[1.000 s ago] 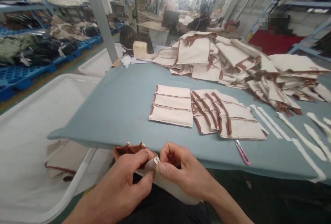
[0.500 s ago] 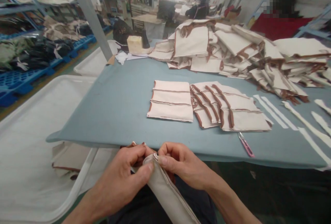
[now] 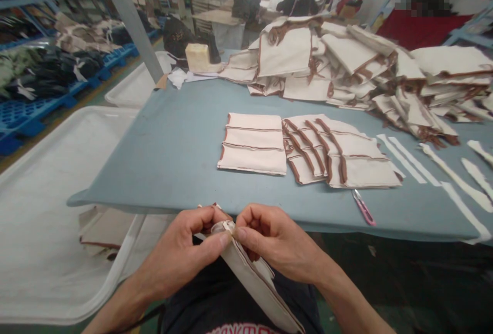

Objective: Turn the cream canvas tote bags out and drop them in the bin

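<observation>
Over my lap, at the table's front edge, both hands grip a cream fabric piece with brown edging [image 3: 256, 285]. My left hand [image 3: 192, 244] pinches its upper end between thumb and fingers. Close beside it, my right hand [image 3: 265, 236] pinches the same end along the seam. The rest of the piece hangs down to the lower right. On the table beyond lie a flat cream panel with seams [image 3: 252, 144] and an overlapping row of similar brown-edged panels [image 3: 346, 154]. Thread snips with pink handles [image 3: 363, 208] rest near the front edge.
A large heap of cream, brown-trimmed pieces [image 3: 346, 61] covers the back of the blue-green table [image 3: 154, 159]. White strips [image 3: 412, 159] lie at the right. A white bin [image 3: 50, 221] stands left, holding folded pieces [image 3: 103, 231]. A grey post [image 3: 133, 20] rises at the back-left corner.
The view has tipped down slightly, so the table sits higher in it. The fabric piece has shifted a little in my fingers, its folded end now turned more open.
</observation>
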Action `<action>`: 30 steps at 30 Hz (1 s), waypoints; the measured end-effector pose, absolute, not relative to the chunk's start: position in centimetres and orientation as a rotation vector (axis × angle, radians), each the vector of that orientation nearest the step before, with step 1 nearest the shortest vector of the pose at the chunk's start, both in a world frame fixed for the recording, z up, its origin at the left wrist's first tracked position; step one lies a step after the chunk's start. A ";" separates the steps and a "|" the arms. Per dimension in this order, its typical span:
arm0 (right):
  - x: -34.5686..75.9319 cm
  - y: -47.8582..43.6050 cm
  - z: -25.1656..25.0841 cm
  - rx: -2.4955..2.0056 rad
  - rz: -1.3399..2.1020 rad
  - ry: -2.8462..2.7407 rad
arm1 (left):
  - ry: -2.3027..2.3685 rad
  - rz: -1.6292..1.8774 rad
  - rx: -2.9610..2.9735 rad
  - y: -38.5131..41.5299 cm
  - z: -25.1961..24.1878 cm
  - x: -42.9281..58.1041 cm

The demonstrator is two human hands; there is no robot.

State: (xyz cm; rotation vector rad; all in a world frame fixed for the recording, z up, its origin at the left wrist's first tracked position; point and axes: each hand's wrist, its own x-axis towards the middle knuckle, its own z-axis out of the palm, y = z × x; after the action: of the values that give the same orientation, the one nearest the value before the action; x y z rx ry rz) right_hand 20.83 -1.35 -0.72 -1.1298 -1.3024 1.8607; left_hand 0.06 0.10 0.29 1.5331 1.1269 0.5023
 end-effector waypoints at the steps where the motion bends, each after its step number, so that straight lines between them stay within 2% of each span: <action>1: 20.8 -1.4 -0.8 -1.138 1.856 -1.308 | 1.119 0.511 1.541 0.1 0.3 0.0; 12: 20.6 -1.7 -0.8 -1.195 1.734 -1.414 | 1.046 0.544 1.488 -0.4 -0.1 -0.5; 24: 21.4 -1.8 1.9 -1.333 1.032 -2.131 | 1.022 0.595 1.479 -0.5 -1.0 -0.5; 30: 21.3 -1.9 1.6 -1.388 0.976 -2.190 | 1.009 0.580 1.478 -0.5 -1.2 -0.7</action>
State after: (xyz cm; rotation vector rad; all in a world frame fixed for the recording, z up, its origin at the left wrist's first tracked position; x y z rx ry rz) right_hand 21.28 -1.87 1.64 -1.3882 -2.1900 0.9763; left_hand -0.74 -0.45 -1.20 1.4776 1.0091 0.5800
